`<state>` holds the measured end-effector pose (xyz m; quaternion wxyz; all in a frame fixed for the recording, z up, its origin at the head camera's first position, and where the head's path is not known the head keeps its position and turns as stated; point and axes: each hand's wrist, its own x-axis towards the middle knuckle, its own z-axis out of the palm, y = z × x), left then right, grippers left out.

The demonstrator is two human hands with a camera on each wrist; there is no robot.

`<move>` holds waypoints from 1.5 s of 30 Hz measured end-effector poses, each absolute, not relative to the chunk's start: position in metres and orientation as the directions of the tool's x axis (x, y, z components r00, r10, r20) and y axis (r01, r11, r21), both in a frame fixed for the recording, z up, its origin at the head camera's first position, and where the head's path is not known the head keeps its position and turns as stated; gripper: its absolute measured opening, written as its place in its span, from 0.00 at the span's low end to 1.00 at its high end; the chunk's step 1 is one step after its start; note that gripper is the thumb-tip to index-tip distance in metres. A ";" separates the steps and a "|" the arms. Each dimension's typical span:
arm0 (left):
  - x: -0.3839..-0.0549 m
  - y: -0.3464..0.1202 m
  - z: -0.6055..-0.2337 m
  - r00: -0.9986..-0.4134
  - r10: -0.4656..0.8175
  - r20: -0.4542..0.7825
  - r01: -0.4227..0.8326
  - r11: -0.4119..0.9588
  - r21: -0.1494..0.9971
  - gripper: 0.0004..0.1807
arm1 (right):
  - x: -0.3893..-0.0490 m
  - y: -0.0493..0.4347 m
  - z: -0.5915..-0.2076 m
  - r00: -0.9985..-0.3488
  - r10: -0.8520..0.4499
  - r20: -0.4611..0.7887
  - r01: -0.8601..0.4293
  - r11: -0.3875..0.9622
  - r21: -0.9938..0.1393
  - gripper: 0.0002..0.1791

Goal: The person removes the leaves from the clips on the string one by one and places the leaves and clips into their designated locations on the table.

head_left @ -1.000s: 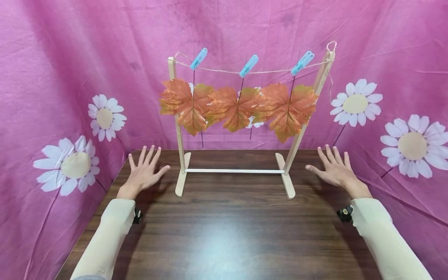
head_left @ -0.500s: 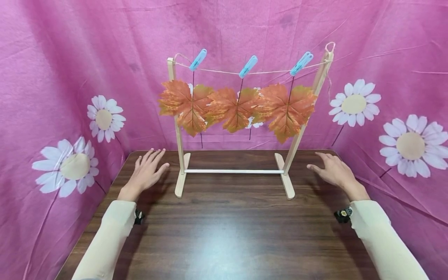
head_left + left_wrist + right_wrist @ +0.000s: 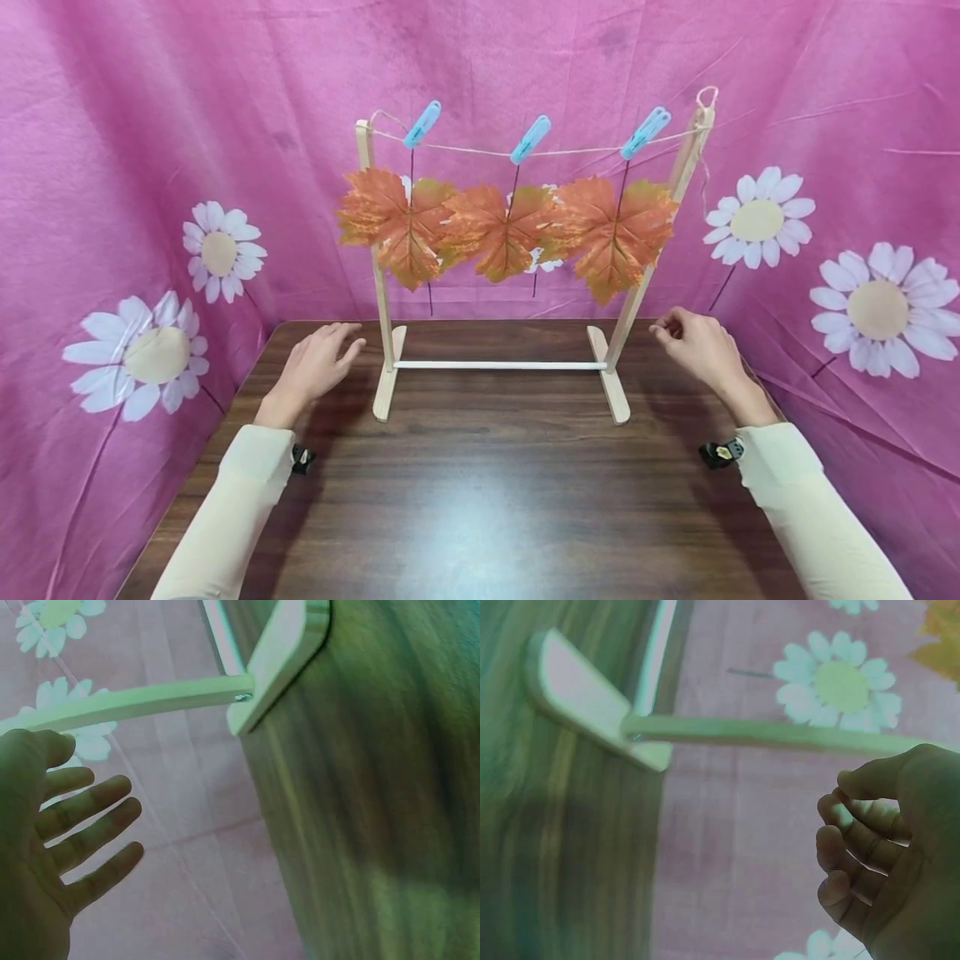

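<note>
A wooden stand [image 3: 384,300] carries a string [image 3: 472,151] tied between its two posts. Three orange maple leaves [image 3: 408,221] hang from it by their stems, under blue clothespins [image 3: 422,125]. My left hand [image 3: 311,367] hovers beside the left post, apart from it, fingers relaxed and holding nothing. At the right post's outer side is my right hand [image 3: 701,350], its fingers loosely curled with nothing visible between them. In the right wrist view its thumb comes near the bent index finger, and the post [image 3: 765,733] passes beyond the hand.
Brown wooden table [image 3: 480,500] under the stand, with a white rod [image 3: 498,365] joining the stand's feet low down. Pink cloth [image 3: 300,83] printed with white daisies [image 3: 757,221] closes in the back and both sides. A string loop [image 3: 707,96] tops the right post.
Both hands have gone from spread, straight fingers to bent ones. The right fingers have curled in most, and that hand has shifted slightly left toward the post. Stand, leaves and clothespins stay in place.
</note>
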<state>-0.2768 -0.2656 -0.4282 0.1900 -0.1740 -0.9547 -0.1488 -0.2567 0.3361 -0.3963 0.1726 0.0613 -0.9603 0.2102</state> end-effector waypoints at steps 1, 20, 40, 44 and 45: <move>-0.276 -0.264 -0.426 -0.857 0.277 0.435 0.397 0.892 0.215 0.16 | -0.256 0.333 -0.393 -0.928 -0.045 0.370 -0.198 0.901 -0.386 0.10; -0.261 -0.228 -0.384 -0.738 0.202 0.644 0.497 0.808 0.315 0.04 | -0.242 0.275 -0.335 -0.872 -0.134 0.470 -0.361 0.825 -0.435 0.09; -0.254 -0.196 -0.332 -0.754 0.123 0.645 0.526 0.701 0.482 0.05 | -0.242 0.222 -0.279 -0.834 -0.262 0.485 -0.484 0.769 -0.418 0.08; -0.253 -0.192 -0.324 -0.764 0.109 0.636 0.529 0.671 0.520 0.06 | -0.243 0.211 -0.270 -0.830 -0.273 0.486 -0.494 0.765 -0.413 0.07; -0.252 -0.191 -0.323 -0.766 0.107 0.634 0.530 0.664 0.528 0.06 | -0.243 0.208 -0.268 -0.830 -0.275 0.486 -0.494 0.766 -0.411 0.07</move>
